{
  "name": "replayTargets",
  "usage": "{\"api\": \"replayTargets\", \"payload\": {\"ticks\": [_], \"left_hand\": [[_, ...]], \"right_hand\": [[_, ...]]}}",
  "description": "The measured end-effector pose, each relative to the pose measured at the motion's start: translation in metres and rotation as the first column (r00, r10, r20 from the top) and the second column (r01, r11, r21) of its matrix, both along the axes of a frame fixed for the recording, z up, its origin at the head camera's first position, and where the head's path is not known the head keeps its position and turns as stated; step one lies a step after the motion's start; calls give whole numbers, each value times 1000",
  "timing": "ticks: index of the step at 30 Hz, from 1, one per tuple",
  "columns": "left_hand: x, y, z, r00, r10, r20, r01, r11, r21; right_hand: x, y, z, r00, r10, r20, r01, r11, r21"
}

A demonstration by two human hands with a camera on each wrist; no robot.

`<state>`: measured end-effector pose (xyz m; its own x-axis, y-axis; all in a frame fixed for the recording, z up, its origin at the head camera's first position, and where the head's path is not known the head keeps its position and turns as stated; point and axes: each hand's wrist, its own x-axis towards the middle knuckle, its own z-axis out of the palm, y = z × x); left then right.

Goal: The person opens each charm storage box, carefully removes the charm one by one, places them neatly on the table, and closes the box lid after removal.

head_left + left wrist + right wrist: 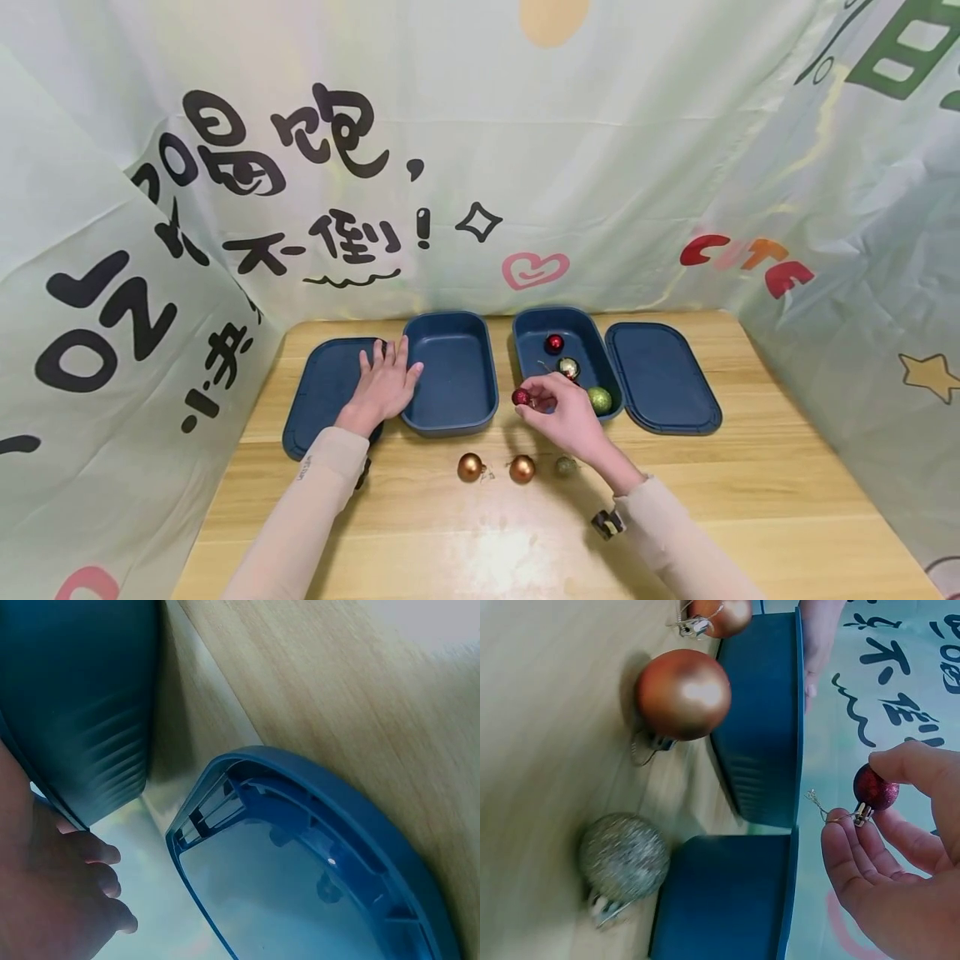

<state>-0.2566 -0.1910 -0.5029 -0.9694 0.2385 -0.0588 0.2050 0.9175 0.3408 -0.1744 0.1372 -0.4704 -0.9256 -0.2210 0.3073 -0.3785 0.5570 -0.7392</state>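
My right hand [567, 414] pinches a small dark-red glittery Christmas bauble [875, 788] between thumb and fingers, beside the left wall of the right blue box [533, 343]. A gold cap and thin wire loop hang from the bauble in the right wrist view. Inside that box lie a red bauble [554, 343], a shiny gold one [568, 367] and a green one [599, 400]; the hand hides part of the inside. With fingers spread, my left hand [381, 390] rests at the left rim of the left blue box [450, 383], which holds nothing.
Two copper baubles [470, 467] [522, 468] and a glittery grey-green bauble [566, 466] lie on the wooden table [420, 533] in front of the boxes. One blue lid [322, 383] lies at the left, another lid [667, 379] at the right. Printed cloth [600, 192] hangs behind.
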Motion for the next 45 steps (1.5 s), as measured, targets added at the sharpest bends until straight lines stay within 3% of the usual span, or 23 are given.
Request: {"api": "replayTargets", "payload": {"ticks": [20, 33, 45], "left_hand": [[1, 0, 2, 1000, -6, 11, 6, 1000, 18], [0, 0, 0, 1000, -5, 3, 5, 1000, 12], [1, 0, 1, 1000, -6, 2, 5, 1000, 9]], "right_hand": [[30, 39, -9, 995, -96, -6, 96, 995, -27], [48, 66, -16, 983, -164, -89, 165, 986, 11], [54, 84, -28, 978, -210, -13, 210, 977, 30]]}}
